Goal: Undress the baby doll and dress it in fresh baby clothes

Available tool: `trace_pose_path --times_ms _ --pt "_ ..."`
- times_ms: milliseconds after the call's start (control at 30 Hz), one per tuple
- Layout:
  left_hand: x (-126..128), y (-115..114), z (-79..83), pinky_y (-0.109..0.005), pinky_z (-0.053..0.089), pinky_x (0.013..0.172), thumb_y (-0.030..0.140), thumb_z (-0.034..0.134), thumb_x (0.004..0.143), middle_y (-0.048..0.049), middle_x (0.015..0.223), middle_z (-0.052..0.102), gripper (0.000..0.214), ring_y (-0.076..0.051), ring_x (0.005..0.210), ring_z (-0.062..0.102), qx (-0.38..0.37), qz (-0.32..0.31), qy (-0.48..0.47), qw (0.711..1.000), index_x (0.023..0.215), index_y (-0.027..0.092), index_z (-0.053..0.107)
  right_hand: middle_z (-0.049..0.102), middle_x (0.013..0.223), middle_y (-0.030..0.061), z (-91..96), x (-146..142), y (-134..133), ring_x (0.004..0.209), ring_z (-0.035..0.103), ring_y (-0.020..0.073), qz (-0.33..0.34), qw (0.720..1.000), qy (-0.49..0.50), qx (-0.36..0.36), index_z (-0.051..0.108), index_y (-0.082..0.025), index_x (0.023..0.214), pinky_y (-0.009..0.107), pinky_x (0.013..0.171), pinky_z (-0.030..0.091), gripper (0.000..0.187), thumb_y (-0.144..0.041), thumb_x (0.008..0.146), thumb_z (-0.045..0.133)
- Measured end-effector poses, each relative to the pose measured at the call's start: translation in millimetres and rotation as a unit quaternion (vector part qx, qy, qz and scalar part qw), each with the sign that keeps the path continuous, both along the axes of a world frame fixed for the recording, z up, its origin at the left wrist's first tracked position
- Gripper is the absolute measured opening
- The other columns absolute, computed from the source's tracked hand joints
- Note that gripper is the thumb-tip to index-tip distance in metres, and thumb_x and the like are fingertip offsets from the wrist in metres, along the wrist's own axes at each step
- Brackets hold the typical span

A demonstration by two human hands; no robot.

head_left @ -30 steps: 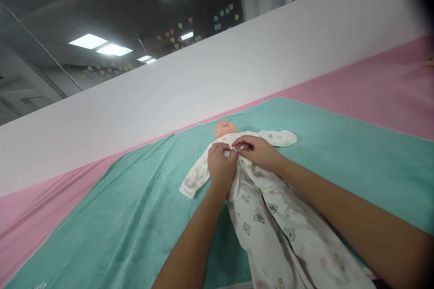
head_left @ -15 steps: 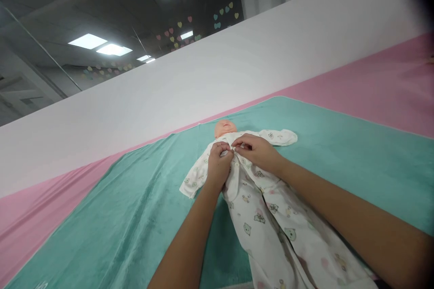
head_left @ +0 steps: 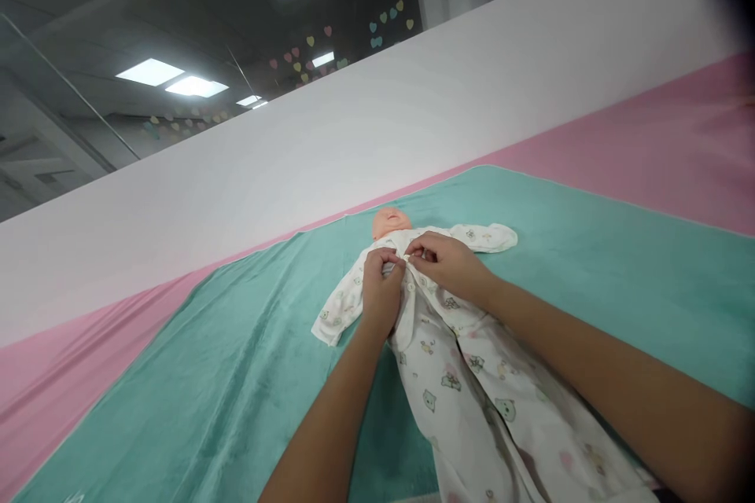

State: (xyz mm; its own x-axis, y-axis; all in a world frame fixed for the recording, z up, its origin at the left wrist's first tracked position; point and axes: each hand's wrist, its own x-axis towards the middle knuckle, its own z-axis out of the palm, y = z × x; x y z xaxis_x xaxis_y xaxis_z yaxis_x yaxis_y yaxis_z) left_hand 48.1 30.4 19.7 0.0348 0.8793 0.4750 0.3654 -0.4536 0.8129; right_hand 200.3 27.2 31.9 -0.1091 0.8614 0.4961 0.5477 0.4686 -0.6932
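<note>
A baby doll with a peach-coloured head (head_left: 389, 223) lies on its back on a teal towel (head_left: 236, 361), dressed in a white sleepsuit (head_left: 465, 401) with a small bear print. My left hand (head_left: 382, 291) pinches the front opening of the sleepsuit at the chest. Just beyond it, my right hand (head_left: 445, 265) grips the opposite edge near the collar. The fingertips of both hands nearly meet, and they hide the fastening beneath them. The doll's arms are covered by the sleeves, which lie spread out to each side.
The towel lies on a pink sheet (head_left: 637, 157), which runs up to a tall white panel (head_left: 330, 173). Beyond the panel are a dark wall with paper hearts (head_left: 389, 23), ceiling lights and a glass partition (head_left: 59, 86).
My left hand has shifted slightly away from my right, and more of the sleepsuit's front flap shows. The view has tilted a little. The doll has not moved.
</note>
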Motion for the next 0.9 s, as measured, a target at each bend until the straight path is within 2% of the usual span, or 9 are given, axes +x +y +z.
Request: trace_pose_path --times_ms 200,500,733,900 --pt "-4.8 -0.9 -0.9 -0.033 0.033 0.098 0.016 0.053 0.078 -0.0019 0.110 0.053 0.008 -0.017 0.110 0.048 0.026 -0.028 0.041 0.998 0.079 0.021 0.060 0.057 0.075 -0.0028 6.1 0.3 -6.1 0.062 0.048 0.0127 0.010 0.998 -0.035 -0.050 0.058 -0.024 0.085 0.026 0.056 0.035 0.024 -0.047 0.077 0.054" --pt "-7.6 0.3 -0.8 -0.032 0.033 0.099 0.019 0.053 0.080 -0.0029 0.113 0.051 0.014 -0.018 0.113 0.047 0.016 -0.049 0.053 0.997 0.084 0.024 0.066 0.054 0.074 -0.0017 7.5 2.7 -5.8 0.062 0.046 0.0130 0.034 0.997 -0.058 -0.045 0.058 -0.024 0.083 0.026 0.055 0.033 0.013 -0.031 0.075 0.052" --pt "-9.9 0.6 6.2 -0.033 0.031 0.101 0.022 0.059 0.077 -0.0031 0.116 0.051 0.012 -0.020 0.116 0.045 -0.010 -0.069 0.084 0.994 0.082 0.025 0.069 0.055 0.073 -0.0012 7.1 -0.5 -9.3 0.065 0.046 0.0139 -0.014 0.998 -0.059 -0.024 0.057 -0.023 0.081 0.026 0.057 0.032 0.011 -0.027 0.074 0.050" --pt "-10.0 0.7 7.0 -0.034 0.029 0.102 0.020 0.059 0.076 -0.0022 0.117 0.050 0.010 -0.020 0.116 0.045 -0.013 -0.071 0.099 0.992 0.079 0.024 0.068 0.055 0.073 -0.0013 7.1 -0.9 -9.9 0.067 0.047 0.0145 -0.015 0.997 -0.067 -0.018 0.056 -0.023 0.080 0.027 0.058 0.031 0.010 -0.026 0.074 0.049"
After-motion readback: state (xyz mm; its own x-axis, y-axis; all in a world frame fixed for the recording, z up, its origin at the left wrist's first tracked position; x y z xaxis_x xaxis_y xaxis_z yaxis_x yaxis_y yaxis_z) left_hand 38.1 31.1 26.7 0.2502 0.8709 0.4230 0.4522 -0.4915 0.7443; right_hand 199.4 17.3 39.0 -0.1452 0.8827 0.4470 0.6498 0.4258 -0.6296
